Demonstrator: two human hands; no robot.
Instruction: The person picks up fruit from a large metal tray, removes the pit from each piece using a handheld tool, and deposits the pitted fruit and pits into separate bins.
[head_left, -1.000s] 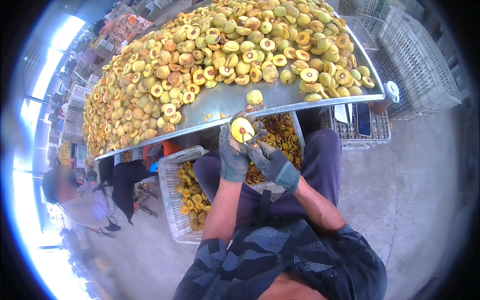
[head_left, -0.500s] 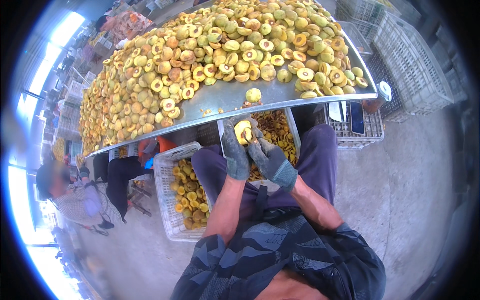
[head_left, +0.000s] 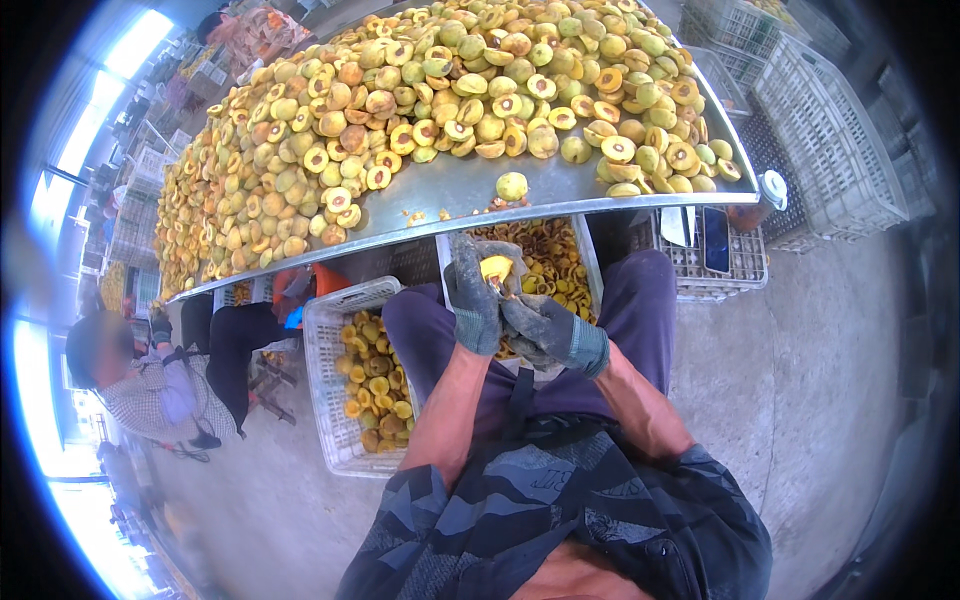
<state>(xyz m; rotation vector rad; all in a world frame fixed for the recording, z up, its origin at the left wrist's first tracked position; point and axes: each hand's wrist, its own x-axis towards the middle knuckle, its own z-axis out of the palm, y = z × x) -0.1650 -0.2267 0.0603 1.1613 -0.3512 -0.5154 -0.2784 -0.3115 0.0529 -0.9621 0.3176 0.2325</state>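
My left hand (head_left: 472, 300), in a grey work glove, is closed around a yellow peach half (head_left: 495, 268) just off the table's front edge. Close below the fruit, my right hand (head_left: 552, 332), gloved the same way, has its fingers curled in. Whatever lies in those fingers is hidden. A bin of brown and yellow fruit scraps (head_left: 560, 265) stands between my knees, under both hands. On the metal table (head_left: 430, 195) ahead lies a big heap of halved peaches (head_left: 370, 100). One single peach (head_left: 511, 186) rests near the table's edge, above my hands.
Beside my left leg stands a white crate (head_left: 325, 400) of peach halves. At right, a phone (head_left: 715, 240) and a lidded jar (head_left: 760, 195) sit on an upturned crate. Tall pale crates (head_left: 830, 130) stand farther right. Another person (head_left: 170, 390) sits at the left.
My right hand has drawn slightly down and right, its fingers curling in more. The peach half has tipped in my left hand, so its cut face shows less.
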